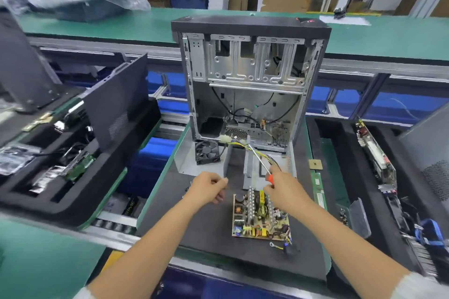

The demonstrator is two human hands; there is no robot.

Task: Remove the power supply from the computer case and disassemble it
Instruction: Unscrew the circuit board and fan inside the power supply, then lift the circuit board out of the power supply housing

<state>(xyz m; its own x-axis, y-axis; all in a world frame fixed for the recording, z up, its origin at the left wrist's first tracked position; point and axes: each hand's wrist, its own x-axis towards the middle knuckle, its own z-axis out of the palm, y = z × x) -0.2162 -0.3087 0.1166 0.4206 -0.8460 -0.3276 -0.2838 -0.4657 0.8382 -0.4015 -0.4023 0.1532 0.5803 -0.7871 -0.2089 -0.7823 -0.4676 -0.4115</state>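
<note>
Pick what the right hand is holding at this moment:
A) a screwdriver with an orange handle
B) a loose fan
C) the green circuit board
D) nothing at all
A: the right hand grips a screwdriver with an orange handle, its metal shaft pointing up toward the computer case, while the circuit board lies on the mat below it.
</note>
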